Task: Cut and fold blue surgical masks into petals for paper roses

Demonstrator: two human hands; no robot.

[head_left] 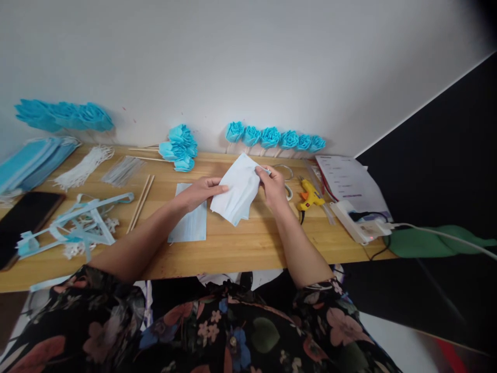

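Note:
Between my two hands, above the wooden table, are white and pale-blue mask sheets (237,189), tilted and slightly fanned at the lower edge. My left hand (202,192) is closed on their left side, thumb on top. At the upper right edge my right hand (271,182) pinches them between thumb and fingers. Under my left wrist a flat pale-blue sheet (190,225) lies on the table, partly covered by my forearm. A roll of tape (288,192) sits just right of my right hand, partly hidden by it.
Blue flowers (270,137) line the wall, with a cluster (180,147) lying on sticks. Leftward are blue masks (39,160), white ear loops (85,166), wire strips (123,171), cut scraps (77,225) and a phone (29,217). Rightward are a yellow glue gun (310,196) and a power strip (355,223).

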